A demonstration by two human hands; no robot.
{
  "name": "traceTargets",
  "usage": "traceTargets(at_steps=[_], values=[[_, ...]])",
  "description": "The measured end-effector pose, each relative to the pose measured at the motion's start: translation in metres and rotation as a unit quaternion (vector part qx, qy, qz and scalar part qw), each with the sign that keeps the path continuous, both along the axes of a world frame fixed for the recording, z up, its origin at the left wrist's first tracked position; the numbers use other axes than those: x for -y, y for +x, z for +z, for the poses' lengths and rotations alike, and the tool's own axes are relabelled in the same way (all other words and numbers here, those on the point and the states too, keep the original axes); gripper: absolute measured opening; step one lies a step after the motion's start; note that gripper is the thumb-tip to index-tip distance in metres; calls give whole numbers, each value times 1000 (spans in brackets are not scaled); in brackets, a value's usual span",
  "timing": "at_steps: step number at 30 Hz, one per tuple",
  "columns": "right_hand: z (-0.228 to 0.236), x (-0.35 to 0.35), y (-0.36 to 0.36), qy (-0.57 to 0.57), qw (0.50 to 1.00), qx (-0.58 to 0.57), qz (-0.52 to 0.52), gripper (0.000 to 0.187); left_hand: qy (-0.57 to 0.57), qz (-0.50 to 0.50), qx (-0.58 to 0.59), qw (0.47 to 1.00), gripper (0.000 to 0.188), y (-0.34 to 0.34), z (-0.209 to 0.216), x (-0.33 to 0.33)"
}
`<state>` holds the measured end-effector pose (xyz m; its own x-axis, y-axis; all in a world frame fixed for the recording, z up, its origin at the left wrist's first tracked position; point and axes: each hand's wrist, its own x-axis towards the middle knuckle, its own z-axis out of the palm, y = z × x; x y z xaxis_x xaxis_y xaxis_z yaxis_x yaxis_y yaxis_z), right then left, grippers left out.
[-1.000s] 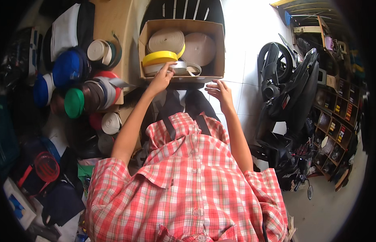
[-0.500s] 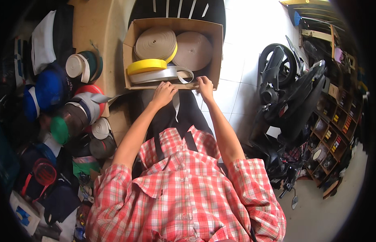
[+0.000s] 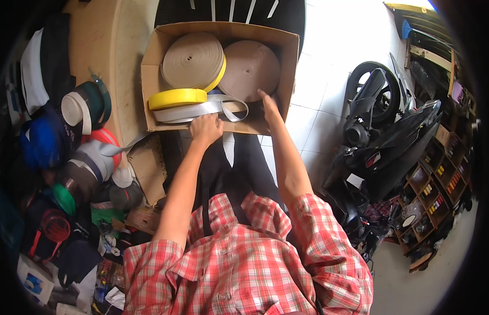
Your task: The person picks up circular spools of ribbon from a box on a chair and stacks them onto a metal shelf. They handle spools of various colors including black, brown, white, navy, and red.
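Observation:
A cardboard box (image 3: 150, 73) stands before me with rolls of webbing in it. My left hand (image 3: 206, 128) is closed over the box's near rim, beside a loosely coiled silver-grey strap (image 3: 186, 112). My right hand (image 3: 271, 109) reaches over the near rim at the box's right, fingers stretched out. Its fingertips are at the lower edge of a brown webbing roll (image 3: 248, 68); whether they touch it is unclear. Left of that lies a large beige webbing roll (image 3: 189, 59), with a yellow roll (image 3: 177, 98) in front of it.
Beyond the box is a black surface (image 3: 202, 13) with white strips. Many webbing rolls and fabric bundles (image 3: 92, 168) are heaped at the left, next to a tan panel (image 3: 102, 47). A black motorcycle (image 3: 381, 126) and a compartment shelf (image 3: 439, 184) stand at the right.
My right hand has gone from the near rim into the box, toward the brown roll. My left hand has closed over the rim. The box appears larger and farther left in the picture.

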<state>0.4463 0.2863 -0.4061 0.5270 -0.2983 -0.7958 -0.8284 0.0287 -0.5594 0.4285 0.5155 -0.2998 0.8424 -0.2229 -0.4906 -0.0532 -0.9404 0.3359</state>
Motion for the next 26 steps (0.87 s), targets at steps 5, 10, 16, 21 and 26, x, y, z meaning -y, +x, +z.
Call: traceTargets(at_steps=[5,10,16,21,26], values=[[-4,-13,27,105,961,-137,-219,80,-5,0,1,1000,24,-4,-3,-1],[18,-22,22,54,984,15,-171,77,-12,8,16,1000,25,-6,-5,-1],[74,-42,48,-168,979,89,-67,57,2,-1,31,1000,23,-9,-1,0],[108,-50,64,-226,970,82,-13,50,2,16,16,1000,25,-11,0,1],[143,-46,65,-177,979,96,-33,38,9,9,8,1000,26,-10,-2,-1]])
